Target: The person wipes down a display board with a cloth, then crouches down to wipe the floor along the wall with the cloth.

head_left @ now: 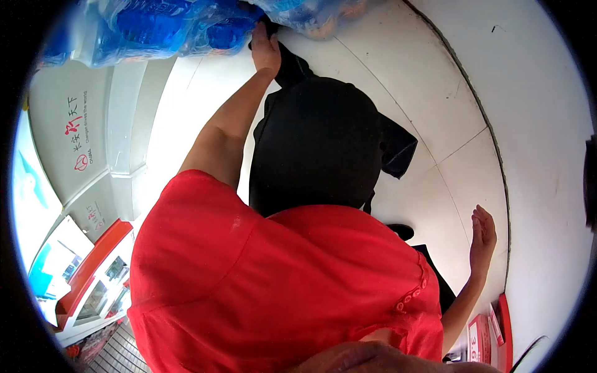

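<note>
At the left, beyond the floor's left edge, stands a red-edged display rack [99, 266] with printed sheets, and farther back a pale grey panel [87, 124] with Chinese lettering and a red emblem. Film-wrapped packs of blue-labelled bottles [155, 26] fill the far left corner of the white tiled floor [435, 102], reaching along its far edge.

The left arm stretches forward from the red shirt [267, 280], and the left hand [266, 55] is at the near side of the packs, beside a dark object at their edge. Its fingertips run into that dark patch, so I cannot tell whether they grip the film or only rest against it. Right of the left arm, black clothing [317, 149] covers the middle of the floor.

Near the floor's right edge, a dark seam along the white wall [547, 168], the right hand [482, 236] hangs over the tiles, fingers loosely bent, holding nothing, well apart from the packs. Below it, red-edged boxes [488, 336] stand at the near right corner.

The step in hand looks like reaching to the packs one-handed; the next move seems to call for a sure hold on the wrap, with the right hand brought across if weight must be taken.
</note>
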{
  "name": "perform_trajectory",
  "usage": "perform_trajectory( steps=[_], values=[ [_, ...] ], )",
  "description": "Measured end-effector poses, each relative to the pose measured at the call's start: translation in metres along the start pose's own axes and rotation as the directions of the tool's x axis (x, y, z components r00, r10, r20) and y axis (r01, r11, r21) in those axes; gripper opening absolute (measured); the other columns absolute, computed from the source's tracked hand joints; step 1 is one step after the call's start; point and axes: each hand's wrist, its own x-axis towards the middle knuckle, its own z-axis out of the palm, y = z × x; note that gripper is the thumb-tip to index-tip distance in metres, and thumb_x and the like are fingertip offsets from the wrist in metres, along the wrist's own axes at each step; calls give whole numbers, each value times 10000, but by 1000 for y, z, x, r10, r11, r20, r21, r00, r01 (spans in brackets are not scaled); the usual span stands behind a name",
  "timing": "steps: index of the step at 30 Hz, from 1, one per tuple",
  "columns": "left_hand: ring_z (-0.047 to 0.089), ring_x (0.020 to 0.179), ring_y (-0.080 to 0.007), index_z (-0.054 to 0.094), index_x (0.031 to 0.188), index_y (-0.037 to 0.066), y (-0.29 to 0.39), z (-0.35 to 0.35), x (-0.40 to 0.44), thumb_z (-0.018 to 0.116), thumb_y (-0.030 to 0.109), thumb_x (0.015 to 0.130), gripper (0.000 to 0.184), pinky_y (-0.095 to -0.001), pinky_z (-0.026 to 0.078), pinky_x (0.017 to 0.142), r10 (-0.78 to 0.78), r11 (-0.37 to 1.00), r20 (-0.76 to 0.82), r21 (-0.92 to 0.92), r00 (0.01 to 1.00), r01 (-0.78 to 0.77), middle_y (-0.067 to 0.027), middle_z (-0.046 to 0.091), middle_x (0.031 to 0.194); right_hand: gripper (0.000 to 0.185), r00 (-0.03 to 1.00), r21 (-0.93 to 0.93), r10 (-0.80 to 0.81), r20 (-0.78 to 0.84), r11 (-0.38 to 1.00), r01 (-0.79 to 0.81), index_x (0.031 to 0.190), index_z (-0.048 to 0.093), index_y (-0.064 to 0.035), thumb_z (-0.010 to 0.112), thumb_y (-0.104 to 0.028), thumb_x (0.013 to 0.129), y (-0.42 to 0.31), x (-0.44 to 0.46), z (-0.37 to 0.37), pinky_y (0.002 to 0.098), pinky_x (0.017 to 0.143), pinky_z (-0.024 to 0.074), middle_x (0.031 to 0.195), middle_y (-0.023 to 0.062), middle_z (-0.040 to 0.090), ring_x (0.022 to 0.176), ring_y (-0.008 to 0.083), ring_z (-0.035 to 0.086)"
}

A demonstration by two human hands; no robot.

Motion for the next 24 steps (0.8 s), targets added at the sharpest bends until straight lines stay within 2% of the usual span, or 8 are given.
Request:
perform_trajectory(
  steps=[4,6,10,13,16,19,21,24],
  values=[
    [307,1403,-375,404,1429,23,-18,30,19,477,311,965,551,-553,234,1138,112,978,172,155,979,-139,-179,384,1496,283,1000,-49,18,18,999,-17,1266,574,3,521,-79,1000,-12,-2,-1,301,999,455,1166,102,629,1117,167,583],
    [261,1431,-349,416,1425,60,-10,38,19,478,360,949,566,-613,175,1129,-128,947,180,315,975,66,-143,377,1509,274,1000,-88,7,-4,996,-7,1257,581,-3,520,-76,1000,-15,-3,-1,295,989,459,1158,101,634,1098,163,589],
    [233,1446,-324,421,1424,96,-11,41,-3,499,349,931,560,-624,159,1122,-105,980,221,186,970,64,-115,398,1496,271,1000,-118,10,-7,993,-11,1254,580,-3,517,-73,1001,-11,-2,-4,293,979,463,1156,92,636,1079,159,594],
    [304,1420,-280,406,1434,180,21,34,-54,523,357,908,568,-603,192,1120,113,971,292,170,950,-169,-55,450,1452,268,1000,-146,3,-2,989,-4,1253,578,-3,516,-68,1000,-8,-2,-2,294,974,462,1157,83,636,1071,158,595],
    [316,1412,-298,441,1422,165,127,-12,-87,575,275,915,535,-569,232,1121,34,982,616,128,787,-142,-74,461,1453,272,996,-173,-84,17,981,86,1252,592,-51,531,-67,988,-17,1,0,316,856,514,1157,93,635,1037,186,619],
    [325,1413,-281,406,1452,160,128,4,-122,564,245,924,557,-571,233,1135,398,897,527,-53,751,-438,-73,437,1478,276,997,-165,-65,41,984,71,1253,585,-42,528,-41,983,-33,2,10,305,920,482,1151,83,635,1067,171,601],
    [352,1398,-297,410,1444,120,126,17,-119,541,202,940,527,-552,284,1127,632,732,555,-201,540,-650,-86,419,1489,283,989,-179,-59,137,980,84,1251,585,-49,527,-33,975,-36,-2,15,309,890,489,1138,91,635,1057,184,607],
    [416,1344,-356,431,1422,62,117,-10,-92,553,224,941,521,-526,340,1095,511,789,754,-220,413,-574,-175,457,1440,287,992,-235,-18,127,971,48,1249,583,-41,521,-25,969,-42,-19,8,313,883,493,1125,98,633,1045,194,611]
  ],
)
